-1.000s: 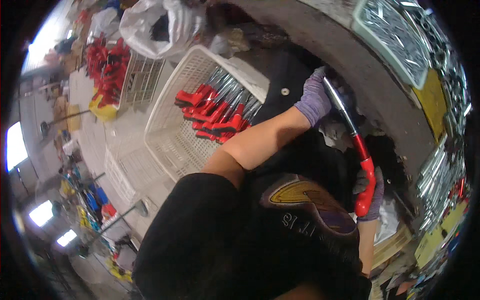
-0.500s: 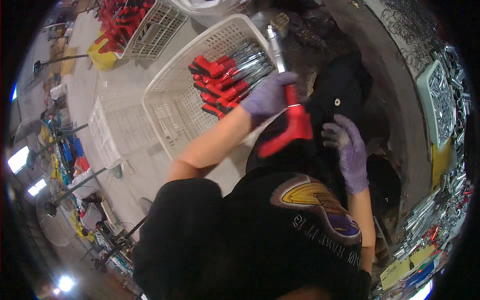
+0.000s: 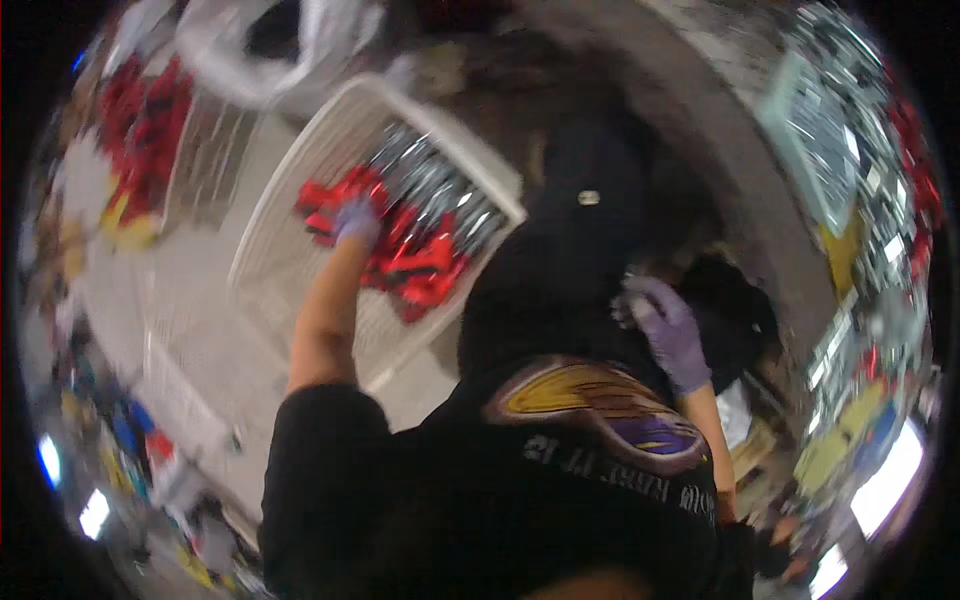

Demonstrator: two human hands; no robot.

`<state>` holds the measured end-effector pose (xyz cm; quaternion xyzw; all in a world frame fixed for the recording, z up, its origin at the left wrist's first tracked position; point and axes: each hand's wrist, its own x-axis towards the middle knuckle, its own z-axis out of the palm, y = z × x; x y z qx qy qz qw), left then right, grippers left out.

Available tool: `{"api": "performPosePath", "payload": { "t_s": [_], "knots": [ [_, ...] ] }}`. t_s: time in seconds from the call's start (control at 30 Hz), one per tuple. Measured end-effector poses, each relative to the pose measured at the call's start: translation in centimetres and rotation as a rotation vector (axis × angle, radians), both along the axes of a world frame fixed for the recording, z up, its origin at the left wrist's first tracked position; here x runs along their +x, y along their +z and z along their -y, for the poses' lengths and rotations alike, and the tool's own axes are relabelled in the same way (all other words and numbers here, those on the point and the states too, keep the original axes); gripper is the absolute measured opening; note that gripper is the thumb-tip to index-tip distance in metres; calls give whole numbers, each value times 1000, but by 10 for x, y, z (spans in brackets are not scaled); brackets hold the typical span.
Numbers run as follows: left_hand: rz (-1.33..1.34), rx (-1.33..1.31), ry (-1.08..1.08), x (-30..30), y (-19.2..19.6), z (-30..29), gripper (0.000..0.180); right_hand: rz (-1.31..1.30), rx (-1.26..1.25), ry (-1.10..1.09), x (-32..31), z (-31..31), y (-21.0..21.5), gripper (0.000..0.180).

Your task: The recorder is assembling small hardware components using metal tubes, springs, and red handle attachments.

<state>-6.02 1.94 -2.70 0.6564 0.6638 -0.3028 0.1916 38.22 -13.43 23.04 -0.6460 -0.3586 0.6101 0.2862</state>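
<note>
Left hand [image 3: 357,220] is reaching into the white basket [image 3: 300,190], resting on the pile of red-handled tools [image 3: 420,250]; blur is hiding whether its fingers are pinching one. Right hand [image 3: 668,330] is hovering near the dark bag [image 3: 590,240], fingers loosely curled, seemingly empty. Basket already well stocked.

A basket [image 3: 300,190] sits left of centre on the floor [image 3: 170,290], with tools [image 3: 420,230] piled in its right part. The left hand [image 3: 357,220] rests on the tools inside it. A second basket [image 3: 200,140] lies farther left, a bag [image 3: 250,50] beyond both. The right hand [image 3: 665,330] is right of the first basket, near a dark bag [image 3: 590,230]. A tray [image 3: 815,150] lies far right.
</note>
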Motion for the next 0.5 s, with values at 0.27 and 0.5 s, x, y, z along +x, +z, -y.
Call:
{"api": "performPosePath", "payload": {
  "t_s": [0.27,0.5],
  "knots": [
    [-211,-152,-47,37,56,12,73,351,219,12,20,8,12,26],
    [965,387,119,119,102,-10,37,1286,100,23,121,10,111,28]
  ]
}}
